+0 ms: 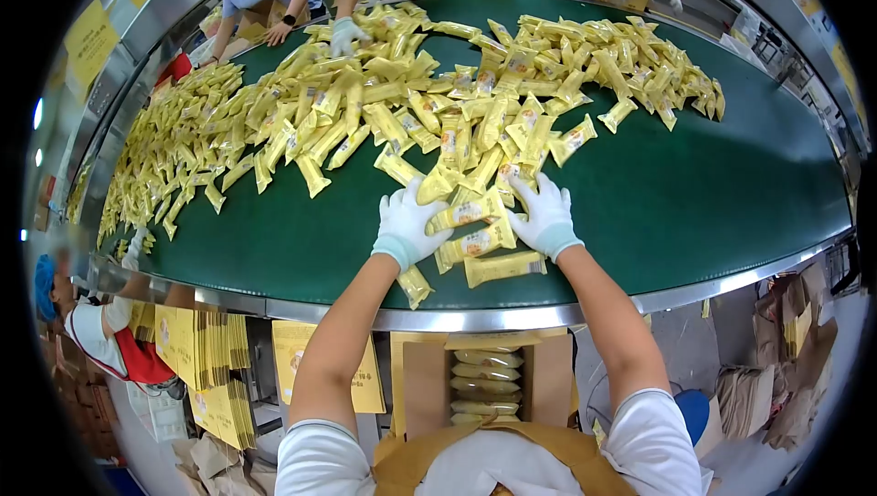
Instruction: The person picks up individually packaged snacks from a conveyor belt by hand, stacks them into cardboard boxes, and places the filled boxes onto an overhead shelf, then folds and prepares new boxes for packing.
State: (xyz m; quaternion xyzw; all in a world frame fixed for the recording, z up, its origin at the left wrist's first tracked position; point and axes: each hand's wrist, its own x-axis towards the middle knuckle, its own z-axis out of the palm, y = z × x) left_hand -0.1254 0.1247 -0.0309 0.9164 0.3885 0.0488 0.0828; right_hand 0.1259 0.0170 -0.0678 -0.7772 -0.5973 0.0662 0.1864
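Observation:
Both hands wear white gloves and reach over the green conveyor belt (pixel 703 195) at its near edge. Between them lies a small row of yellow snack packets (pixel 475 240), printed with a picture and lettering. My left hand (pixel 407 222) curls its fingers and thumb around the left ends of these packets. At the right ends, my right hand (pixel 548 217) presses in with bent fingers, its thumb against the packets. One loose packet (pixel 414 287) sits below my left hand, and another packet (pixel 505 268) lies across the belt nearer to me. Parts of the gripped packets are hidden by the gloves.
A large heap of packets (pixel 347 103) spreads over the far and left belt. Below the metal rim (pixel 493 318), an open carton (pixel 425 386) holds several stacked packets. Flattened yellow cartons (pixel 178 345) stand at left. Co-workers' hands reach in, one gloved hand (pixel 347 36) among the heap.

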